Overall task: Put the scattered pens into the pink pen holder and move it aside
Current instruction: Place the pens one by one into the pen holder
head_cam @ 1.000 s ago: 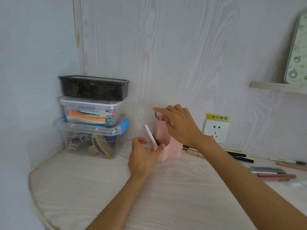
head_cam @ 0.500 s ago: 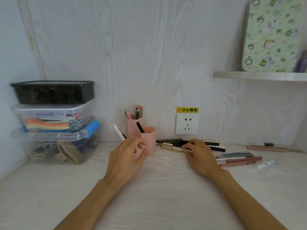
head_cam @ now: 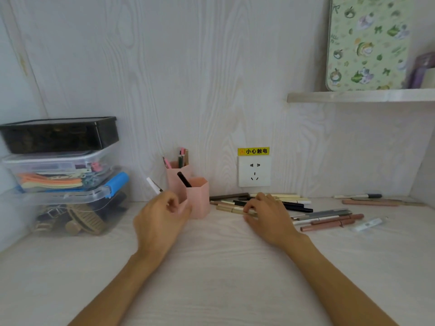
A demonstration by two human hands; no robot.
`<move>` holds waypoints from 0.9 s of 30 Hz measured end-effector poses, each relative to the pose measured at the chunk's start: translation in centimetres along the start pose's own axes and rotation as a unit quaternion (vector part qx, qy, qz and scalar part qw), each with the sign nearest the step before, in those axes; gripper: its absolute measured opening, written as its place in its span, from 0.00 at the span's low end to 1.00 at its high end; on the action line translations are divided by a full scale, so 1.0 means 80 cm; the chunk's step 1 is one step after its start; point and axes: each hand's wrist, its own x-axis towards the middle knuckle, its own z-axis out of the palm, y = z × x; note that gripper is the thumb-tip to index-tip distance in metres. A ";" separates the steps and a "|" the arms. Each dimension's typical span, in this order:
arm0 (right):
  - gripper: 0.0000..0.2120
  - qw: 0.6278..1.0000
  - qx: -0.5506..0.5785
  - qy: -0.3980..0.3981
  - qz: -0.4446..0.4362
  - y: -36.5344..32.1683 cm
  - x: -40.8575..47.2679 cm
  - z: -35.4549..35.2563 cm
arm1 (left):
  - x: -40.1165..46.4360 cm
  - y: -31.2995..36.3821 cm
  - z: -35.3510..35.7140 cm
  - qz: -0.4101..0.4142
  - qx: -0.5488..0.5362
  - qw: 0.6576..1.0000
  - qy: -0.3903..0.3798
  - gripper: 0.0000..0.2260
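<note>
Head view: pink pen holder stands upright on the white desk near the far wall, made of joined hexagonal cups; the tall far cup holds several pens, the near-right cup holds 1 black pen leaning left. Left hand curls around the holder's near-left side, fingers gripping it; a white pen sticks up just behind that hand. Right hand rests fingers-down on the scattered pens right of the holder, fingers bent over 1 beige pen; a firm pinch cannot be told. More pens lie farther right. Stacked storage boxes sit at far left, wall socket behind the pens.
</note>
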 end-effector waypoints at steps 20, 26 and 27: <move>0.01 0.952 0.246 0.177 0.054 -0.014 0.022 -0.033 | 0.008 -0.039 0.012 -0.222 -0.154 0.954 -0.129 0.23; 0.28 0.848 0.448 0.284 -0.010 -0.083 0.064 -0.086 | 0.010 -0.041 0.008 -0.230 -0.163 0.951 -0.127 0.26; 0.31 0.842 0.450 0.294 -0.028 -0.096 0.073 -0.094 | 0.010 -0.039 0.008 -0.228 -0.164 0.951 -0.128 0.26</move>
